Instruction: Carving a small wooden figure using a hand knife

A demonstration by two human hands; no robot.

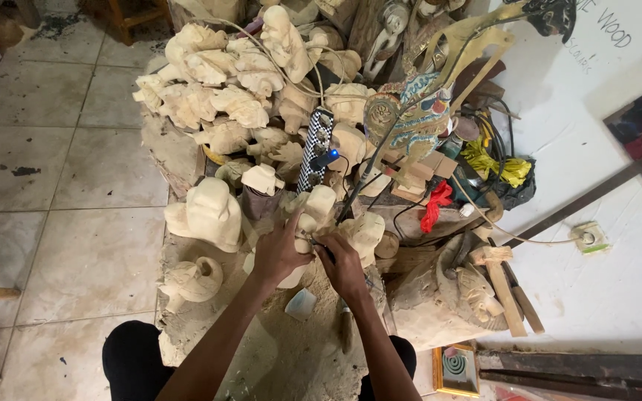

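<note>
Just below the centre of the frame, the left hand is wrapping its grip around a pale wooden carving, thumb and fingers clasped on its side, steadying it on the dusty work surface. The right hand is closing around a thin dark tool — its tip seems to be touching the carving, though the fingers are hiding most of it.

Just left of the hands a larger rounded carving is standing upright, and below it, at lower left of the surface, a small bird-like figure is lying near the edge. A heap of unfinished pale carvings is filling the upper middle of the frame. A black-and-white power strip with a blue light is lying tilted just above the hands. To the right, a painted flat puppet figure is leaning upright, with a red rag below it — and a wooden mallet is resting at lower right.
</note>
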